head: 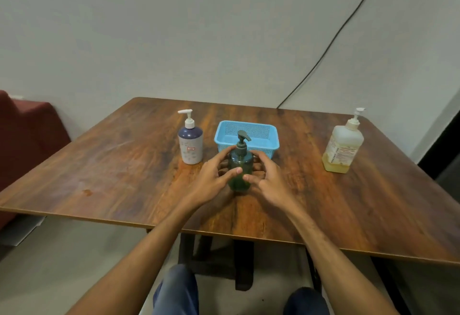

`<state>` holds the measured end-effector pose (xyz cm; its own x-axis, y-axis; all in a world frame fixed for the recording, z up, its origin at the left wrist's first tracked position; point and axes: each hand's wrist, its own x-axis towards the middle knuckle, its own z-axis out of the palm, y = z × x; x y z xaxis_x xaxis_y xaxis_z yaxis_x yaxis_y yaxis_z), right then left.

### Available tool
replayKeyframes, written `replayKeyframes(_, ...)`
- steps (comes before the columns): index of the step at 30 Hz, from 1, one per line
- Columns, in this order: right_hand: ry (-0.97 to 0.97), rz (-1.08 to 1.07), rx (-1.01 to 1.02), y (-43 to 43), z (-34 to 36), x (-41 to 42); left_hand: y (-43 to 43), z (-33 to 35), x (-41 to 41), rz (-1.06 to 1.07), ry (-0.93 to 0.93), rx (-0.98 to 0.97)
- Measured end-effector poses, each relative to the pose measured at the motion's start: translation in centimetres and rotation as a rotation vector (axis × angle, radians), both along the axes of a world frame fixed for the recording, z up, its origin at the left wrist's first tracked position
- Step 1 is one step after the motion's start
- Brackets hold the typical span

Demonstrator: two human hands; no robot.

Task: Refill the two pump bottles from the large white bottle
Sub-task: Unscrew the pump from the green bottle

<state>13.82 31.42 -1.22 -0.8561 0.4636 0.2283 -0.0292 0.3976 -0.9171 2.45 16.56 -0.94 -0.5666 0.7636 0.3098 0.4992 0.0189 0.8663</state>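
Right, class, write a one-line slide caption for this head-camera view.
Left hand and right hand hold the green pump bottle in front of the blue basket.

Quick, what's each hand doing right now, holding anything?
Left hand: curled around the green pump bottle, holding it.
Right hand: holding the same bottle from the other side.

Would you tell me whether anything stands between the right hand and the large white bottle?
Nothing visible does: only tabletop lies between the right hand and the white bottle. The basket sits farther back, off that line.
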Motion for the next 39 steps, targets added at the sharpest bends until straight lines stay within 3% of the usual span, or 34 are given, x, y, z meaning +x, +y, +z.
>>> replayKeyframes(14, -0.026, 0.029, -0.042, 1.9, -1.8, 1.8, 2.4, -1.1, 0.6, -0.124, -0.063, -0.066)
replayKeyframes(24, -0.048, 0.031, -0.088, 2.2, -2.8, 1.4, 3.9, 2.2, 0.3, -0.193, -0.124, 0.110)
replayKeyframes(34, -0.054, -0.023, -0.030, 1.9, -2.9, 1.1, 5.6, 1.4, 1.2, 0.149, -0.149, 0.284)
replayKeyframes(39, -0.074, -0.044, -0.023, 1.7, -2.9, 1.2, 5.7, 1.6, 1.4, -0.013, -0.244, 0.171)
